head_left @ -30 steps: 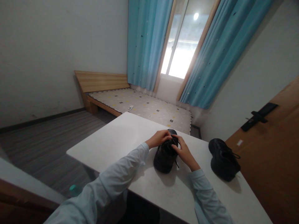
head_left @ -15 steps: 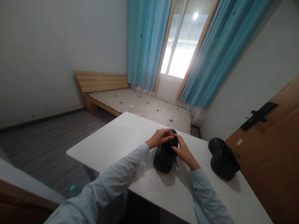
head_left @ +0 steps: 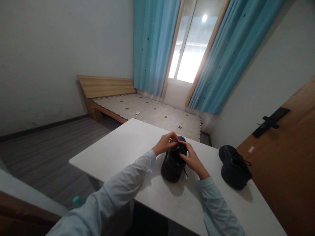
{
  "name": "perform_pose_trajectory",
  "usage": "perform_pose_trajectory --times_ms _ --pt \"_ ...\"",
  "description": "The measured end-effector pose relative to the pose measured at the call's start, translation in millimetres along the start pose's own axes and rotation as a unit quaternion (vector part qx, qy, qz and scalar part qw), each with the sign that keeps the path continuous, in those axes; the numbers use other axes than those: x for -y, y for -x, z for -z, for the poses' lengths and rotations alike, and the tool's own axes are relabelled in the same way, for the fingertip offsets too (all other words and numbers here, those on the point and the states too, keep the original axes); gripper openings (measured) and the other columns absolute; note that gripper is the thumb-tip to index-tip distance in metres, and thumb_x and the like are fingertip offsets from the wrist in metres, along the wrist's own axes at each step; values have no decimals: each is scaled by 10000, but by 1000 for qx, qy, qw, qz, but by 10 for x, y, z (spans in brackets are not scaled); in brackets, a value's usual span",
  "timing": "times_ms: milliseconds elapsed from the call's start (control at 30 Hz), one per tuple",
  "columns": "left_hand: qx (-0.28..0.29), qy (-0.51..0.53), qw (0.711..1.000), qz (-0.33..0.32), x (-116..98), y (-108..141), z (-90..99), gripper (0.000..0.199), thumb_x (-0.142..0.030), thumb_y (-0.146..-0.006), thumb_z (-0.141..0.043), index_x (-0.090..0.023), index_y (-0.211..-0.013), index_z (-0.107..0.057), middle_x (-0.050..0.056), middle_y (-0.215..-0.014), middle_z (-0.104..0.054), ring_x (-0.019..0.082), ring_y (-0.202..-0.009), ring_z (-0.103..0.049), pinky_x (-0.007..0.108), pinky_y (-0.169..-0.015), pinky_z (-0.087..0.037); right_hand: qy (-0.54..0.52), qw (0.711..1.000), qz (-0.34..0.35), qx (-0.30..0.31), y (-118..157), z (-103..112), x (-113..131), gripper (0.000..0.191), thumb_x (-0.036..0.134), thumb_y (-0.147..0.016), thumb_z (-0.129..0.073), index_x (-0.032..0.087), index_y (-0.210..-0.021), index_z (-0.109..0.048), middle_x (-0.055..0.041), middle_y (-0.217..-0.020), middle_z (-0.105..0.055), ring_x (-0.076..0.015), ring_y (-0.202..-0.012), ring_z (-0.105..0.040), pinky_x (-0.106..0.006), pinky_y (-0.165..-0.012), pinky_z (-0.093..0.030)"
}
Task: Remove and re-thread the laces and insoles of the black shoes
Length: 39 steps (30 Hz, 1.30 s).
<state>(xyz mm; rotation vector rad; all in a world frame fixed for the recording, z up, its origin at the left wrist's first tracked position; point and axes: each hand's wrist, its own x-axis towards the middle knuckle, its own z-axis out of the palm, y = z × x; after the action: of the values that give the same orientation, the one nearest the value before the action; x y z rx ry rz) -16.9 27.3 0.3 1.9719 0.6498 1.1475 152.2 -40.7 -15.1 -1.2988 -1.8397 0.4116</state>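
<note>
A black lace-up shoe (head_left: 171, 167) stands on the white table (head_left: 110, 147) in front of me, its toe pointing away. My left hand (head_left: 166, 143) is at the upper left of the shoe, thumb and fingertips pinched together over the laces. What lies between those fingertips is too small to make out. On the right side of the shoe, my right hand (head_left: 193, 158) has its fingers curled against the lace area, thumb near the tongue. A dark lace end hangs down the shoe's right side. The second black shoe (head_left: 235, 170) stands farther right on the table.
Beyond the table is a bed (head_left: 152, 113) with a small white remote (head_left: 137, 113) on it. A wooden door (head_left: 283, 157) with a black handle is at the right. A green-capped object (head_left: 76, 199) is low at the left.
My left hand has lifted slightly and shifted left, uncovering more of the laces. My right hand stays nearly where it was on the shoe.
</note>
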Motion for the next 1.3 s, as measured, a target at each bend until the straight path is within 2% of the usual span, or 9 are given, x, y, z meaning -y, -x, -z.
perform_pose_trajectory --times_ms 167,300,367,500,667,933,1100,1200,1300 --pt "-33 -261 964 -51 -61 37 40 157 -132 -733 -550 -168 -884 -573 29 -849 -623 161 -805 -557 302 -781 -417 -4 1000 2 6 -20 -8 -1 517 172 -647 -533 228 -1159 -488 -70 -1149 -527 -261 -1130 -474 -478 -1023 -323" --pt "-51 -309 949 -18 -38 39 44 104 -265 -763 -571 -174 -784 -615 37 -808 -620 185 -834 -541 317 -795 -402 -4 1000 -5 14 -20 -8 -13 530 171 -648 -535 219 -1173 -482 -76 -1172 -515 -261 -1148 -459 -471 -1039 -306" --pt "-44 -242 969 34 -11 16 39 137 -284 -753 -568 -163 -706 -613 24 -740 -609 165 -770 -537 294 -762 -405 0 1000 -9 13 -13 -5 -18 534 172 -645 -535 208 -1176 -485 -83 -1172 -515 -263 -1148 -460 -465 -1041 -305" --pt "1 14 991 131 2 -28 40 183 -292 -726 -528 -138 -649 -589 -7 -646 -575 133 -689 -518 259 -702 -397 1 1000 -5 10 5 -5 -41 528 173 -648 -531 215 -1173 -493 -78 -1164 -524 -262 -1143 -465 -464 -1034 -313" --pt "62 247 951 172 -18 -24 55 173 -297 -671 -561 -126 -667 -587 -3 -675 -580 111 -693 -514 238 -670 -364 1 1000 -2 -4 12 -17 -77 524 176 -638 -539 229 -1158 -503 -69 -1155 -531 -267 -1127 -476 -481 -1019 -325" --pt "-33 396 903 164 17 -41 215 245 -209 -653 -636 -126 -878 -582 -32 -620 -521 78 -620 -517 253 -697 -443 5 1000 -5 3 18 -6 -72 521 181 -644 -530 216 -1164 -509 -78 -1175 -532 -265 -1144 -472 -474 -1034 -314" --pt "-73 278 948 138 30 -39 280 266 -265 -645 -681 -158 -856 -560 -78 -589 -431 22 -457 -341 163 -455 -289 4 1000 -3 10 21 7 -80 520 186 -653 -537 222 -1171 -502 -81 -1188 -523 -270 -1158 -462 -483 -1034 -314" --pt "-79 149 978 119 72 -55 284 260 -332 -673 -665 -145 -840 -595 -33 -655 -530 49 -520 -415 176 -470 -296 3 1000 -3 11 21 7 -77 515 197 -660 -537 218 -1173 -498 -83 -1192 -520 -269 -1163 -457 -475 -1040 -304" --pt "-113 76 985 108 123 -83 267 268 -375 -697 -636 -130 -805 -613 -2 -667 -570 86 -602 -489 193 -536 -356 1 1000 -7 15 19 9 -67 511 204 -666 -535 213 -1175 -490 -88 -1197 -513 -269 -1169 -448 -473 -1044 -297"
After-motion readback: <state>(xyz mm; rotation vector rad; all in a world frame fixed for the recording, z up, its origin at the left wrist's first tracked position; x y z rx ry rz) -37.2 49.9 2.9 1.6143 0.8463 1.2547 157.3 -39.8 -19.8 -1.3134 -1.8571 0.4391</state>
